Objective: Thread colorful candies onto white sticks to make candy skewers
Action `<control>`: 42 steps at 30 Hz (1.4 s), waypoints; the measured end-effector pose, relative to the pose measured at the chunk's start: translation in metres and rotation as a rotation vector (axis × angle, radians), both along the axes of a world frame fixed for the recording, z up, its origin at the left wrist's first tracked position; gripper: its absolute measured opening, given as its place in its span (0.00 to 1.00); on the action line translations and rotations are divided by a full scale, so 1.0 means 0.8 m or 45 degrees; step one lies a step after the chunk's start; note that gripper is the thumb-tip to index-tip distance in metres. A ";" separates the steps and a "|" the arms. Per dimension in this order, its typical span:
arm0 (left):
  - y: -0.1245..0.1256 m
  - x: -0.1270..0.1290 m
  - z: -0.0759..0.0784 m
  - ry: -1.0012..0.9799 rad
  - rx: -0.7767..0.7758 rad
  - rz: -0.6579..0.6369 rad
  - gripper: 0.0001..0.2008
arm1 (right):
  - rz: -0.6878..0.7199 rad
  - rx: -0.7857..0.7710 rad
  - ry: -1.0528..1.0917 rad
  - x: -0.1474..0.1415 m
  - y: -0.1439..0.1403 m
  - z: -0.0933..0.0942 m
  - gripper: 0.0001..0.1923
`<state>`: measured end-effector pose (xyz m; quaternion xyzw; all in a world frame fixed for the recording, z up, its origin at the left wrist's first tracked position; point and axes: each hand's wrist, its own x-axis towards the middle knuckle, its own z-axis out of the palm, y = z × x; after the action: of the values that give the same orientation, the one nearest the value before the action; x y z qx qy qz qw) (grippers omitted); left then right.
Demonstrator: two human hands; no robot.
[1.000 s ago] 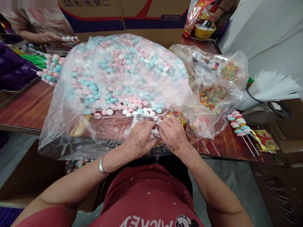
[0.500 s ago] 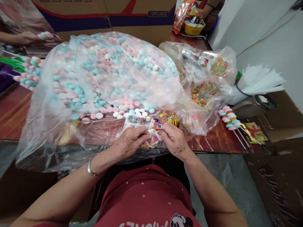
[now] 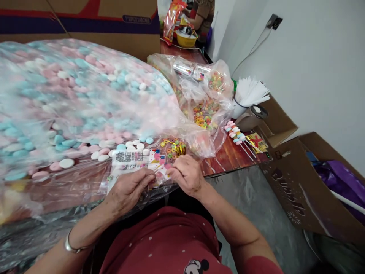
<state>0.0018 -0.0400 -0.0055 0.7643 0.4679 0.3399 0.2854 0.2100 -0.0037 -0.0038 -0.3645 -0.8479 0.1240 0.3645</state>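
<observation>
At the table's near edge, my left hand (image 3: pixel 129 190) is closed, thumb pressed to fingers, on one side of a small printed clear plastic bag (image 3: pixel 160 176). My right hand (image 3: pixel 188 176) pinches the bag's other side. What is inside it is hard to make out. Under and behind the hands lie flat printed plastic bags (image 3: pixel 128 158) with barcode-like marks. Just beyond them are small ring candies (image 3: pixel 168 150), a gold twist-tie bundle (image 3: pixel 179 148) and loose white, pink and blue candies (image 3: pixel 137 145).
A big clear bag of pastel candies (image 3: pixel 85 91) fills the left. Bags of ring candies (image 3: pixel 205 114) stand behind. Candy skewers (image 3: pixel 235 133), a gold packet (image 3: pixel 256 142) and a cup of white sticks (image 3: pixel 239 108) are right. Another person (image 3: pixel 203 17) is at the back.
The view has turned right, so the table things appear further left and an open carton shows at right. Both hands keep pinching the small bag, now slightly further apart.
</observation>
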 end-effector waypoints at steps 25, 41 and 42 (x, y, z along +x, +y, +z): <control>0.001 -0.019 -0.015 -0.343 -0.189 0.185 0.12 | -0.838 0.331 -0.051 0.222 0.016 0.044 0.16; 0.001 -0.026 -0.010 -0.264 -0.153 0.090 0.12 | -0.150 0.292 -0.177 0.113 -0.005 0.056 0.13; 0.001 -0.026 -0.012 -0.242 -0.108 0.092 0.11 | -0.158 0.278 -0.160 0.112 -0.007 0.056 0.14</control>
<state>-0.0192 -0.0394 -0.0147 0.6984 0.4799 0.4009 0.3482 0.2997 -0.0090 0.0411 -0.3814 -0.8533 -0.0150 0.3553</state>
